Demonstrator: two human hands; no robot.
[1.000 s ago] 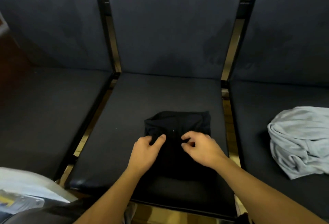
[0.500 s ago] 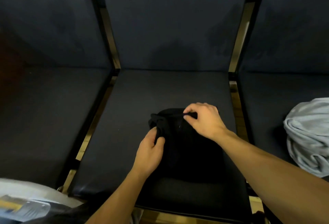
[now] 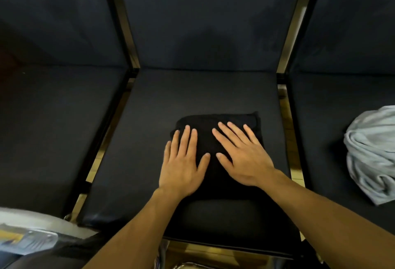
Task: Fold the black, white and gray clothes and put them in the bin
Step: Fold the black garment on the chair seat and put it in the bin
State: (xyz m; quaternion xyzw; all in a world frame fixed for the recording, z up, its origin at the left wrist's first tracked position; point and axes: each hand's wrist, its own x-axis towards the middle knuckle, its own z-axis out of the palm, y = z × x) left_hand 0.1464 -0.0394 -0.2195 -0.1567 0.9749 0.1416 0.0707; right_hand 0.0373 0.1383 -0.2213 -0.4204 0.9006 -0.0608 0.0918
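1. Lying at about 8 o'clock of the view, a pale bag or wrapper (image 3: 27, 236) is sitting at the edge; whether it is the bin cannot be told, so find the bin before you lift anything.
2. You are laying your left hand (image 3: 181, 161) flat on the 9 o'clock side of the black garment (image 3: 224, 123), fingers straight and slightly spread, thumb reaching inward; it is gripping nothing, only pressing cloth.
3. The black garment is lying as a compact folded block in the middle of the centre seat (image 3: 192, 93), toward its 6 o'clock edge.
4. You are resting your right hand (image 3: 243, 157) on the garment's 3 o'clock half, fingers extended and fanned toward 11 o'clock, likewise holding nothing.
5. Judging by this, you are flattening the last fold: keep both palms down and sweep outward from the middle so trapped air leaves and the edges stay square.
6. The gray garment (image 3: 372, 153) is waiting crumpled and unfolded on the seat at 3 o'clock, well apart from your hands.
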